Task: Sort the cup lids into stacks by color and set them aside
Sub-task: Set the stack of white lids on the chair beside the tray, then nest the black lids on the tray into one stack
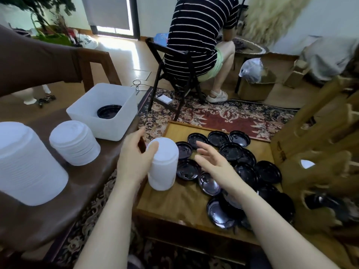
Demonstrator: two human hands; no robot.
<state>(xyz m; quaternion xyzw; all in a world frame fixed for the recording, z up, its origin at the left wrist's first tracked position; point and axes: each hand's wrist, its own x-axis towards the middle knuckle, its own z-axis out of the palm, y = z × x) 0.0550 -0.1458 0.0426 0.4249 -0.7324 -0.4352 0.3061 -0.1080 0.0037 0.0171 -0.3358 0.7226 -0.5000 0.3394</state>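
Note:
A tall stack of white lids point(164, 166) stands on the wooden tray table point(180, 202). My left hand point(134, 162) grips its left side, thumb over the top edge. My right hand point(213, 162) hovers just right of the stack, fingers spread and holding nothing. Several black lids point(231, 152) lie scattered over the right part of the tray. Two more white lid stacks, a large one point(29, 167) and a smaller one point(74, 142), stand on the brown seat at the left. A white bin point(87, 113) behind them holds black lids point(108, 111).
A person in a striped shirt sits on a dark folding chair point(174, 74) beyond the tray, back turned. A carved wooden chair point(320, 152) crowds the right edge. A patterned rug point(223, 115) lies beneath. Another person's brown sleeve point(35, 61) reaches in at the upper left.

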